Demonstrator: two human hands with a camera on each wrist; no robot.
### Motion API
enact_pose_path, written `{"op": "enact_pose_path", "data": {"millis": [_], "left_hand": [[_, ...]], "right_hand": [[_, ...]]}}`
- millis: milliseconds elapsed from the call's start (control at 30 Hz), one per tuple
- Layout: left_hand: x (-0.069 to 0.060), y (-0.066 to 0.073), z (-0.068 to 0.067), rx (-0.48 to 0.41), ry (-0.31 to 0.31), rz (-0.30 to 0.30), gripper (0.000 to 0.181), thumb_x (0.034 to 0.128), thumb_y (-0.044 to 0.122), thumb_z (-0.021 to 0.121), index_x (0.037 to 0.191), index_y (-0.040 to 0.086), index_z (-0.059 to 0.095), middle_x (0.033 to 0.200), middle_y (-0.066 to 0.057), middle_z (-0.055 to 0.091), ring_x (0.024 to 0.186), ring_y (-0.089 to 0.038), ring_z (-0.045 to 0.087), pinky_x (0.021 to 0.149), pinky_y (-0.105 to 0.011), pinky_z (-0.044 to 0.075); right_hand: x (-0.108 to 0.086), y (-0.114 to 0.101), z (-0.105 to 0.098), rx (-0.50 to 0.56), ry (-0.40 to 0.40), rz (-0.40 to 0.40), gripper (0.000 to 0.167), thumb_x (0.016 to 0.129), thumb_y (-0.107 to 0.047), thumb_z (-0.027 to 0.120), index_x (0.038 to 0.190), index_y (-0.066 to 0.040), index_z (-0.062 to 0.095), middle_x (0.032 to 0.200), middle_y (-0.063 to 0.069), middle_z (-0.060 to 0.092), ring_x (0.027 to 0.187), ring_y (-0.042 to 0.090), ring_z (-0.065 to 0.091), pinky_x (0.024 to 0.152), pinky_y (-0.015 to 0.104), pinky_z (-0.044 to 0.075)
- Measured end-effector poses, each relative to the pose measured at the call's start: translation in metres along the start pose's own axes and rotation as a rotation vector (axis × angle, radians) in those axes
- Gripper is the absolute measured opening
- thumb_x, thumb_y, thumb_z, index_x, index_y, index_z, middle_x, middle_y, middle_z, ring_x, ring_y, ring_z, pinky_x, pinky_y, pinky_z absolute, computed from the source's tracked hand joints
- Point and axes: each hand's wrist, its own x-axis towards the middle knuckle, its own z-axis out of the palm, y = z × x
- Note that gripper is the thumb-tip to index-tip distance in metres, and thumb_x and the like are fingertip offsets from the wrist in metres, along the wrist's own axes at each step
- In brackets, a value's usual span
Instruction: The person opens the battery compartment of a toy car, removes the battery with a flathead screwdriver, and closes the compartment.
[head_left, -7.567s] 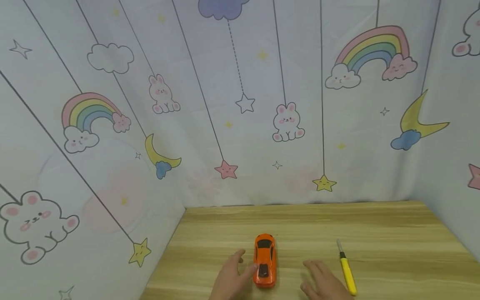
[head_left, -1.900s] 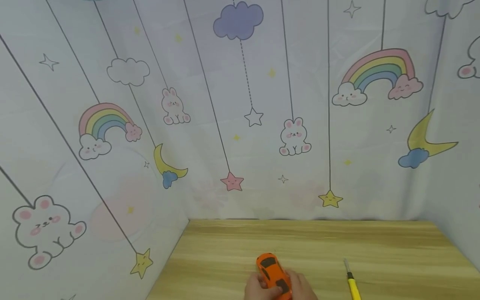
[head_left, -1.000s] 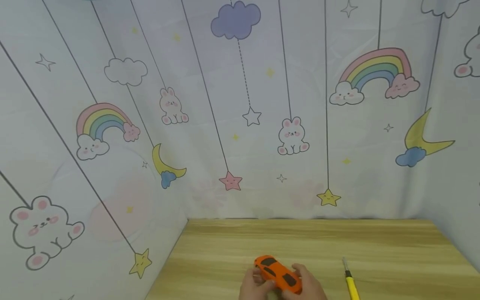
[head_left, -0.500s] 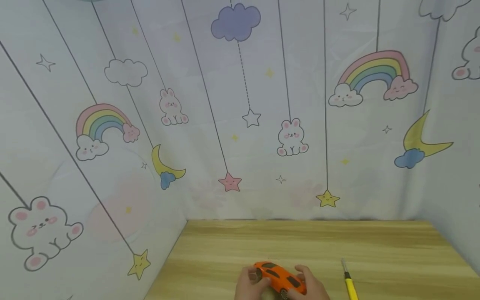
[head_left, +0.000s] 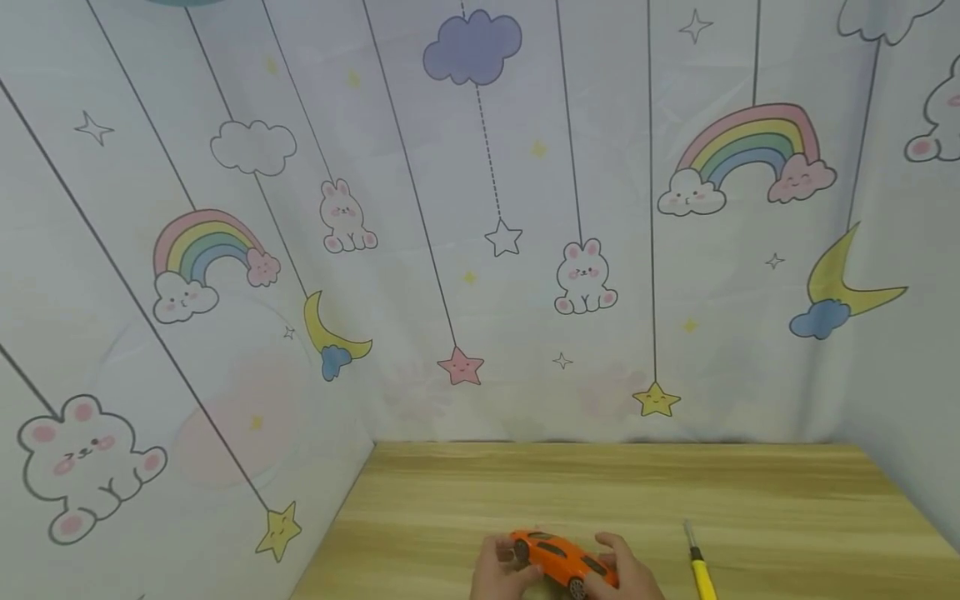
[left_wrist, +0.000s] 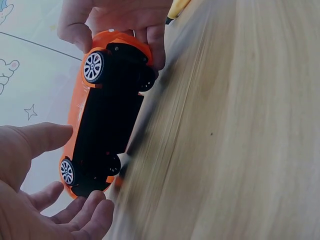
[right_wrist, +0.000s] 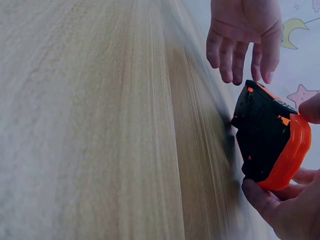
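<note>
Orange toy car (head_left: 558, 557) sits between the two hands above the table (head_left: 450, 483), tilted, black underside (left_wrist: 107, 120) turned toward the wrist cameras; can't tell if its lower edge touches the wood. Right hand (head_left: 628, 573) at the car's right end, thumb on one side, fingers on the other, pinching it firmly. Left hand (head_left: 498, 571) at the car's left end: fingers relaxed and apart, thumb alongside the body, fingertips just by the end; whether they bear on it, can't tell for sure. Wheels (left_wrist: 93, 66) on the car have pale multi-spoke hubs. Yellow-handled screwdriver (head_left: 697, 557) lies right of the car, well apart, metal tip pointing away from the person. Backdrop (head_left: 420, 167) behind the car: printed rainbows, rabbits, stars, moons, clouds.
</note>
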Motion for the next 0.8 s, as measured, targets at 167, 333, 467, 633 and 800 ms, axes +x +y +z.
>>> {"op": "enact_pose_path", "data": {"millis": [167, 333, 467, 633, 800], "left_hand": [[0.001, 0.001, 0.000, -0.017, -0.020, -0.010, 0.065, 0.0740, 0.003, 0.089, 0.125, -0.003, 0.049, 0.121, -0.030, 0.055, 0.100, -0.029, 0.065, 0.079, -0.044, 0.059], [0.004, 0.002, -0.001, 0.030, -0.020, 0.038, 0.076, 0.0718, 0.002, 0.089, 0.137, -0.001, 0.051, 0.133, -0.030, 0.052, 0.111, -0.037, 0.062, 0.087, -0.053, 0.057], [0.008, -0.004, -0.002, 0.105, -0.017, 0.180, 0.065, 0.0695, 0.003, 0.089, 0.130, 0.007, 0.065, 0.140, -0.025, 0.053, 0.124, -0.048, 0.052, 0.100, -0.068, 0.045], [0.013, -0.015, -0.005, 0.206, -0.069, 0.398, 0.049, 0.0698, 0.007, 0.086, 0.117, 0.012, 0.074, 0.139, -0.029, 0.056, 0.128, -0.055, 0.049, 0.104, -0.075, 0.036], [0.015, -0.014, -0.010, 0.266, -0.120, 0.434, 0.045, 0.0713, 0.007, 0.086, 0.114, 0.015, 0.076, 0.130, -0.018, 0.063, 0.121, -0.042, 0.056, 0.104, -0.064, 0.043]], "right_hand": [[-0.001, 0.000, -0.001, -0.018, 0.015, -0.001, 0.064, 0.090, -0.031, 0.066, 0.141, 0.003, 0.048, 0.115, 0.022, 0.070, 0.105, 0.041, 0.068, 0.085, 0.057, 0.056], [-0.002, -0.004, -0.001, -0.032, 0.023, 0.012, 0.062, 0.087, -0.027, 0.066, 0.139, 0.002, 0.050, 0.113, 0.021, 0.071, 0.103, 0.038, 0.068, 0.086, 0.057, 0.056], [-0.001, -0.004, -0.002, -0.041, 0.007, 0.011, 0.060, 0.087, -0.026, 0.066, 0.138, 0.003, 0.051, 0.114, 0.021, 0.071, 0.105, 0.040, 0.068, 0.086, 0.058, 0.056], [0.001, -0.003, -0.003, -0.042, -0.023, 0.012, 0.058, 0.087, -0.025, 0.065, 0.136, 0.002, 0.053, 0.115, 0.023, 0.071, 0.106, 0.042, 0.067, 0.085, 0.059, 0.056], [0.000, -0.005, -0.003, -0.049, -0.025, 0.016, 0.057, 0.085, -0.024, 0.065, 0.135, 0.001, 0.054, 0.114, 0.022, 0.071, 0.106, 0.042, 0.067, 0.085, 0.059, 0.056]]}}
